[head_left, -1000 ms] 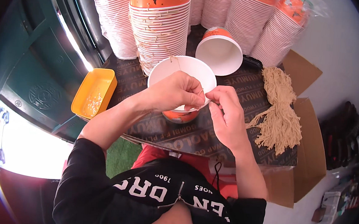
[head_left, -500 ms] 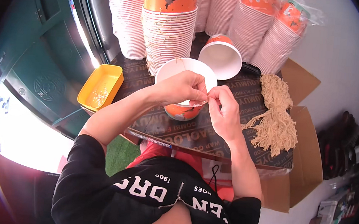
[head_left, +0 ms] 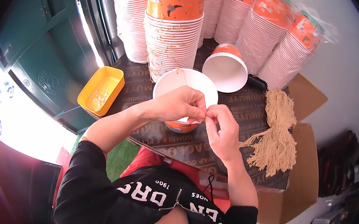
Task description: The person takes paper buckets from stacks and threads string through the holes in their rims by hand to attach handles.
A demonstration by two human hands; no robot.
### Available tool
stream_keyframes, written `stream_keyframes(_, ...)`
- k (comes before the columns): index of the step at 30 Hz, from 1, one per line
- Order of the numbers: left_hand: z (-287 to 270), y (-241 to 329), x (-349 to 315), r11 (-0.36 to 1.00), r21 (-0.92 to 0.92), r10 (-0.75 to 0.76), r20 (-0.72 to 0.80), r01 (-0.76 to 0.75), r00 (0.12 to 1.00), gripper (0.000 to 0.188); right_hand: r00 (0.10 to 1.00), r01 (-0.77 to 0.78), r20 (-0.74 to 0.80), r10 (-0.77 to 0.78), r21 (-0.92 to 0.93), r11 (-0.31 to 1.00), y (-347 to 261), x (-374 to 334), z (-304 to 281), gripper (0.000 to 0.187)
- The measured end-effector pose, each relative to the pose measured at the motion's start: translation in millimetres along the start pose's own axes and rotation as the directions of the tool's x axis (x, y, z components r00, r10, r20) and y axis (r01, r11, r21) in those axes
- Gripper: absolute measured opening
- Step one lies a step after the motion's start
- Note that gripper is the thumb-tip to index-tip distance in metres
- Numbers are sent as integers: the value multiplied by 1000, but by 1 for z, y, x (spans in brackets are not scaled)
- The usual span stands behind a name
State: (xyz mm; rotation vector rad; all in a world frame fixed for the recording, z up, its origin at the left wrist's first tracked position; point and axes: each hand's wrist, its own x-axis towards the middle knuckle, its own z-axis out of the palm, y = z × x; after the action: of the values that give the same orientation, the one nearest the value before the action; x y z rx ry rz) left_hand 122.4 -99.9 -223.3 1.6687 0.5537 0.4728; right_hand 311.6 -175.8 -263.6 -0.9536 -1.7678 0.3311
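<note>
Dark tabletop, near side. Right hand: thumb and forefinger pinched together at the bucket's near rim. Left hand: likewise pinched, fingertips meeting the right's. Both seem to grip thin string, mostly hidden by fingers; it shows again inside the bucket, hanging from the far rim. White-lined orange bucket upright beneath the hands. Right: tan yarn bundle. Left: yellow tray, small bits inside. Beyond: second bucket on its side, then a tall bucket stack; plastic-wrapped stacks farthest.
</note>
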Motion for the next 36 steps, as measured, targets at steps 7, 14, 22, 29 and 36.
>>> stream_keyframes(7,3,6,1,984,175,-22,-68,33,997,10,1000,10,24,-11,44,999,2,3,-1,15)
stream_keyframes(14,11,-3,5,967,251,-20,-117,49,993,14,996,-85,51,79,124,989,8,-10,-1,11)
stream_keyframes(22,19,-1,0,988,130,-65,-141,84,988,13,970,-241,69,231,321,916,3,-27,2,5)
stream_keyframes(29,11,-8,-3,994,-53,-101,-146,95,984,8,959,-280,108,261,494,823,-1,-24,8,2)
stream_keyframes(36,9,-7,-10,988,-97,-132,-93,123,987,12,945,-324,119,303,442,837,-14,-29,8,6)
